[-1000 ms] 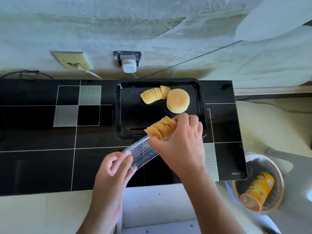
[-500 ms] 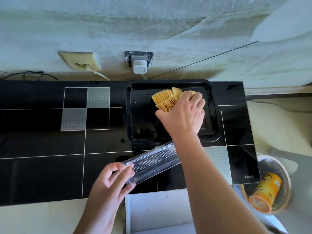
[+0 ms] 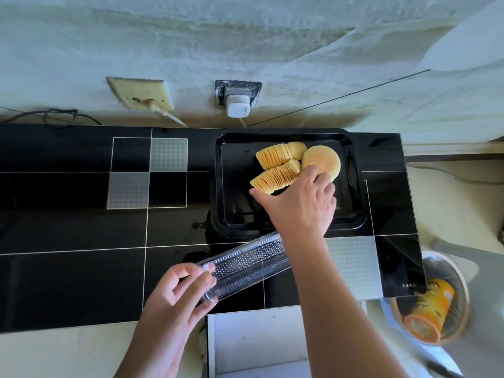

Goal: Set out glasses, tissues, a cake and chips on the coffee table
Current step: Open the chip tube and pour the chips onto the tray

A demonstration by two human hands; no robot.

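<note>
On the black glass coffee table (image 3: 68, 227) lies a black tray (image 3: 357, 186). In its far part a round yellow cake (image 3: 324, 159) sits beside a stack of chips (image 3: 274, 156). A second chip stack (image 3: 274, 178) lies on the tray just in front of the first. My right hand (image 3: 302, 205) spans it, thumb at its left end and fingers at its right end by the cake. My left hand (image 3: 174, 296) grips the near end of a clear, empty plastic chip insert (image 3: 245, 264), held low over the table's front.
A bin (image 3: 461, 290) at the table's right end holds an orange chip can (image 3: 428, 309). A white open box (image 3: 259, 342) stands below the table's front edge. The wall behind carries a socket with a white plug (image 3: 237, 105) and a cable plate (image 3: 141, 94).
My right hand lifted the chip stack out of the clear insert, carried it to the far part of the tray and set it down in front of the first stack. The left hand kept hold of the insert.
</note>
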